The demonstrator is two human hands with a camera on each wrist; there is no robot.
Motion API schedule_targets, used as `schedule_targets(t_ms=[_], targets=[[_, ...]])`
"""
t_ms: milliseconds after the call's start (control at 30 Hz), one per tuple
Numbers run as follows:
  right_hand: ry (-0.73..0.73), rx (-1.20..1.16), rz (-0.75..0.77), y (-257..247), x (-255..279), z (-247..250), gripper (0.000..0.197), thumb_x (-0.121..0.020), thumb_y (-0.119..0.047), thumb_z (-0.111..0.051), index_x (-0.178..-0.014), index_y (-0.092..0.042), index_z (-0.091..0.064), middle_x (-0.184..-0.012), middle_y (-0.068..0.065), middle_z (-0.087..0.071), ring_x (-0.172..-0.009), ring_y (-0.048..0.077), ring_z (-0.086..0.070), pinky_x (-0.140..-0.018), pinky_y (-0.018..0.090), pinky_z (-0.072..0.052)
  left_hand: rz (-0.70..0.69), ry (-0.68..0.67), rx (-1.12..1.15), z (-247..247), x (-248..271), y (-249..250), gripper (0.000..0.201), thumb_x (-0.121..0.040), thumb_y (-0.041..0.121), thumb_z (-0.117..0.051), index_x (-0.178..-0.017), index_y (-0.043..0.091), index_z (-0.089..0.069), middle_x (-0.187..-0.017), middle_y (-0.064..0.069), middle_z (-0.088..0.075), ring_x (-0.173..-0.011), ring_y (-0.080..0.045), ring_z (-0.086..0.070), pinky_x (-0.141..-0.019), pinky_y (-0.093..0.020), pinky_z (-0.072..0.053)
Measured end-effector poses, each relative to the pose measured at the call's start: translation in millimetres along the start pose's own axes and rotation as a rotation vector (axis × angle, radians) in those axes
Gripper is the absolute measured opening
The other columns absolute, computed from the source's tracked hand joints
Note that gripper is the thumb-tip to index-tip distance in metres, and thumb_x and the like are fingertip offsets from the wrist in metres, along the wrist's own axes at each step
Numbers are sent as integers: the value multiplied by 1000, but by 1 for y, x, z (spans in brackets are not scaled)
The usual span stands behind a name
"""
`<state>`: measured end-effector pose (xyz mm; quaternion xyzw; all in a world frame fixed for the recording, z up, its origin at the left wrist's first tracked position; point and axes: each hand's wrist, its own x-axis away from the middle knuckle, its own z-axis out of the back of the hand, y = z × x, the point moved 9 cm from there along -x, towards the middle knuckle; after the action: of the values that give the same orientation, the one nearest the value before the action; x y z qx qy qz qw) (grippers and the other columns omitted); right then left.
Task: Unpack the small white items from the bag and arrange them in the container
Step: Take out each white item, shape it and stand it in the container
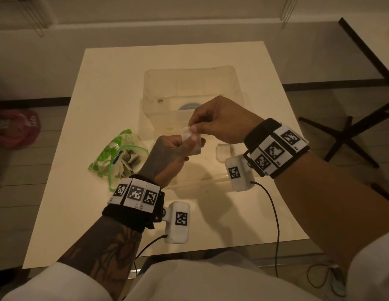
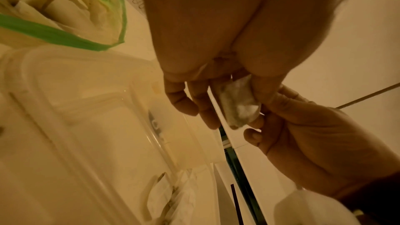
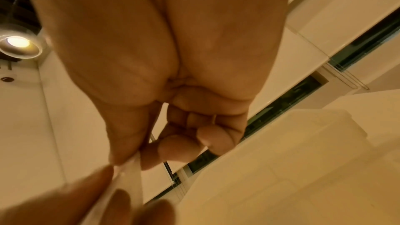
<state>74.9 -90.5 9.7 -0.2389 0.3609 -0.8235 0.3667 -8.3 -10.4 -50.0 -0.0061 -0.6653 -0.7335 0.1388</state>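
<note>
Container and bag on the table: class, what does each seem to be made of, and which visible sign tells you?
Container: probably rigid clear plastic, slightly frosted; the table shows through its walls.
Bag: thin, glossy see-through plastic film with green print and a green zip strip; it crumples, and pale items show inside.

No legible words, brand names or numbers appeared anywhere in the three views. The only signs were black-and-white square code markers, printed on white tiles along the left wristband (image 1: 136,192) and the right wristband (image 1: 276,148), and one on each white wrist camera housing (image 1: 180,220). A red item (image 1: 15,127) on the floor bore pale lettering, too blurred to read. The green print on the bag (image 1: 115,153) showed no readable text.
</note>
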Motion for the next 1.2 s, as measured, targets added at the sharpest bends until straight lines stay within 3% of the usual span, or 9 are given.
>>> schedule_targets(t_ms=[67, 167, 300, 433, 633, 767, 833, 967, 1200], targets=[[10, 19, -7, 1, -1, 1, 12, -92, -22, -63, -97, -19, -73, -88, -10, -69, -80, 4, -62, -74, 20, -50, -13, -34, 6, -3, 0, 2, 21, -91, 33, -58, -98, 18, -72, -98, 6, -75, -91, -11, -71, -78, -35, -53], [-16, 33, -20, 2, -2, -3, 10, -92, -25, -64, -92, -19, -72, -81, -12, -67, -70, -4, -59, -66, 17, -44, 6, -14, 101, -2, 0, -2, 17, -90, 19, -63, -102, 10, -70, -99, -2, -75, -87, -15, -72, -69, -22, -53], [-7, 48, -33, 1, -3, -4, 10, -92, -22, -64, -84, -20, -71, -72, -13, -64, -61, -6, -56, -59, 10, -39, 81, -77, 79, -12, 0, -9, 29, -84, 36, -64, -101, 12, -69, -99, -2, -75, -90, -15, -72, -76, -32, -51], [-51, 58, -24, -2, -2, -9, 11, -92, -23, -63, -83, -22, -69, -74, -10, -65, -68, 2, -58, -65, 17, -43, 115, -123, 68, -16, 2, -12, 25, -99, 30, -50, -91, 14, -68, -90, 2, -74, -77, -13, -65, -67, -32, -42], [-76, 52, -10, -4, -4, -11, 6, -91, -23, -64, -88, -21, -70, -81, -2, -70, -76, 14, -65, -74, 31, -54, 57, -159, 107, -16, 4, -8, 22, -89, 28, -61, -91, 8, -69, -93, -6, -74, -70, -13, -64, -62, -29, -42], [-45, 75, -22, -1, -5, -5, 7, -92, -21, -63, -87, -20, -69, -79, -6, -67, -73, 7, -61, -70, 24, -49, 35, -30, 47, -3, 0, -12, 23, -91, 34, -63, -96, 14, -73, -93, -5, -75, -81, -21, -69, -68, -36, -45], [-20, 89, -20, 0, -6, -1, 7, -92, -21, -63, -87, -20, -69, -78, -7, -66, -70, 6, -58, -68, 21, -46, 0, 9, -12, 3, -1, -12, 22, -89, 35, -65, -93, 15, -75, -87, -6, -75, -80, -24, -68, -66, -32, -47], [-35, 112, -23, 1, -7, -3, 5, -90, -23, -66, -88, -20, -70, -76, -5, -66, -67, 6, -57, -65, 21, -46, -25, 34, 33, 4, -4, -7, 13, -86, 25, -69, -90, 15, -74, -82, -7, -75, -73, -18, -67, -63, -29, -48], [-24, 114, -38, 4, -7, 0, 9, -89, -23, -67, -93, -16, -72, -81, -4, -68, -74, 9, -62, -69, 21, -50, 11, -94, 22, -15, -3, -8, 27, -79, 41, -64, -87, 17, -72, -90, 1, -76, -74, -12, -70, -61, -27, -46]])
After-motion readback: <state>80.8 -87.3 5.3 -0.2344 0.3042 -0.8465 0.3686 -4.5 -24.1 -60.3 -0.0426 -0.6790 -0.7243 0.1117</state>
